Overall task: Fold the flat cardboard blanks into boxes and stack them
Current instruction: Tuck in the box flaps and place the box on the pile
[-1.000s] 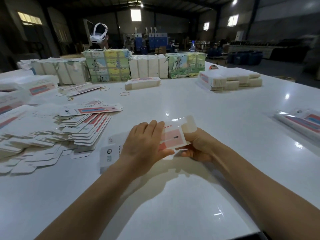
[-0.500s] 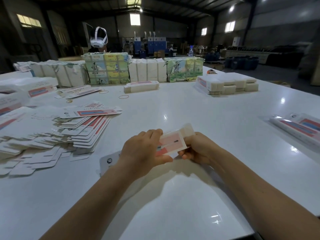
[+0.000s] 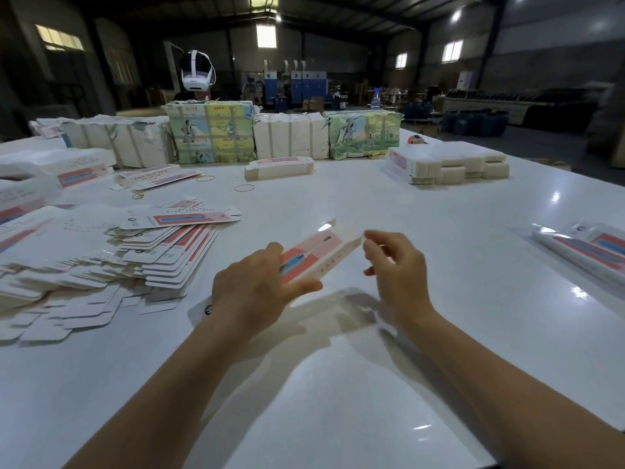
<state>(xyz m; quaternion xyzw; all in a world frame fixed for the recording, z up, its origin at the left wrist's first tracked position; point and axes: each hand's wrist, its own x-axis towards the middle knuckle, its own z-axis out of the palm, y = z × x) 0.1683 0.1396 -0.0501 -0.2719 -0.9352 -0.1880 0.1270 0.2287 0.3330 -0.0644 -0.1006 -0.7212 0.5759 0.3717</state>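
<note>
**Box erected, far end flap open for closing**

Left hand grips the near half of the box, fingers over the printed pink-and-blue top face, thumb along the lower white side. The box is held above the tabletop, its far end pointing up and away to the right. It looks squared up rather than flat: a top face and a side wall both show.

Right hand sits just beside the far end of the box, fingers loosely curled with thumb and forefinger drawn together. Whether they pinch the end flap or merely touch it, cannot tell; the flap itself is blurred.

Judgement: the step is tucking the far end. To do it well, keep the left-hand grip firm but not crushing so the tube stays square, fold the side tabs in first, then press the tuck flap into the slot along its crease.

Further out: a fanned heap of flat blanks lies left of the hands; banded stacks stand far right; wrapped bundles line the far edge.
</note>
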